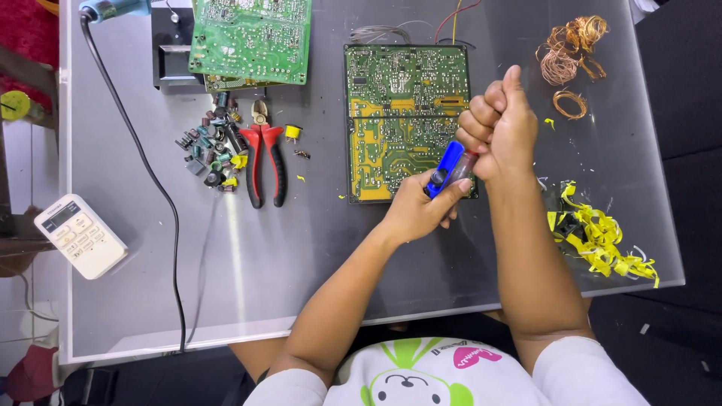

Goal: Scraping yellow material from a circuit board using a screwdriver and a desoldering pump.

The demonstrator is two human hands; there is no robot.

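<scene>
Pinching one glossy blue plastic tool (449, 167): left hand (418, 207), right hand (500, 128), both grips closed.

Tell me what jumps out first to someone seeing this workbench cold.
Both hands meet mid-table: the left hand pinches a blue tool while the right hand closes in a fist around its far end. Just behind them lies a green circuit board flat on the grey table. Red-handled cutters rest to its left beside a heap of small components, and yellow tape scraps lie at the right edge.
</scene>
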